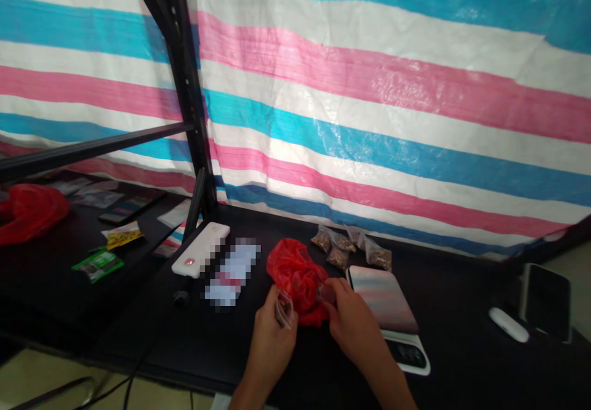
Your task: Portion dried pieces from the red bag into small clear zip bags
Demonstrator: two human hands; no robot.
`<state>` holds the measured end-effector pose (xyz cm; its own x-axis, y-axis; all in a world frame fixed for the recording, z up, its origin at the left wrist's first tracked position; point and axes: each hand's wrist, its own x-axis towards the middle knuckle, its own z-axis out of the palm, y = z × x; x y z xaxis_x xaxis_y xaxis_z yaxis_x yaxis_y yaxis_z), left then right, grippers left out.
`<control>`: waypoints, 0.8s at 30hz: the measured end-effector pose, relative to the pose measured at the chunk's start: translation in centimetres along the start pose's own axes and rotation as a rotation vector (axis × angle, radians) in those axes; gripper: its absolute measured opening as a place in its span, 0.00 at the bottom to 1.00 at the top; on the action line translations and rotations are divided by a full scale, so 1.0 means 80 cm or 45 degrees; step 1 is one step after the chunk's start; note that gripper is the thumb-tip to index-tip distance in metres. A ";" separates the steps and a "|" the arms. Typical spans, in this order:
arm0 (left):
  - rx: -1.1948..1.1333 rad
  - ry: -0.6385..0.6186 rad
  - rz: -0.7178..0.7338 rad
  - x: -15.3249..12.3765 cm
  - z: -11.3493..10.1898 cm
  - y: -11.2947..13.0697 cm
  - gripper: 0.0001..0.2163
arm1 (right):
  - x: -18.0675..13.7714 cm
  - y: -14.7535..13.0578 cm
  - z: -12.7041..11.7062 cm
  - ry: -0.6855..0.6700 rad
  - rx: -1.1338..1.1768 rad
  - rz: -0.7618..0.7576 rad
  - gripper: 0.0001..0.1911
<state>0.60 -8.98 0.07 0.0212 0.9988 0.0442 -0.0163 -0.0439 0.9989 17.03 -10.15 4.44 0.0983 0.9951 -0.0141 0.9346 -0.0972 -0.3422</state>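
My left hand point(270, 339) is closed round a small clear plastic bag point(285, 307), its mouth facing up. What lies inside that bag is hard to make out. At the right side of a crumpled red plastic bag point(295, 274), my right hand point(353, 321) has its thumb and fingers pinched together. Something shiny shows at those fingertips, too small and blurred to name. The red bag lies on the black table just beyond both hands. Behind it sit several small clear bags of brown bits point(339, 257).
A notebook-like item with a pastel cover point(383, 299) lies by my right forearm, over a white-edged object point(420, 357). A white power bank point(203, 250) is at left. Rightward are a white oval case point(508, 325) and a phone point(547, 302). A black metal post point(184, 90) rises behind.
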 end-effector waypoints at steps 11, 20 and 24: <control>-0.018 -0.038 -0.042 0.004 0.000 0.000 0.05 | 0.011 0.004 -0.004 0.031 -0.111 -0.023 0.20; -0.262 -0.168 -0.062 0.005 -0.001 0.003 0.12 | 0.012 0.001 0.008 0.062 0.164 -0.144 0.18; -0.272 -0.114 -0.033 0.004 -0.003 0.005 0.13 | 0.008 0.006 0.012 0.116 0.389 -0.101 0.19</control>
<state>0.36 -8.69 0.50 0.1131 0.9931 0.0294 -0.2259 -0.0031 0.9742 17.20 -9.50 3.41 0.0721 0.9920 0.1033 0.7963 0.0051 -0.6049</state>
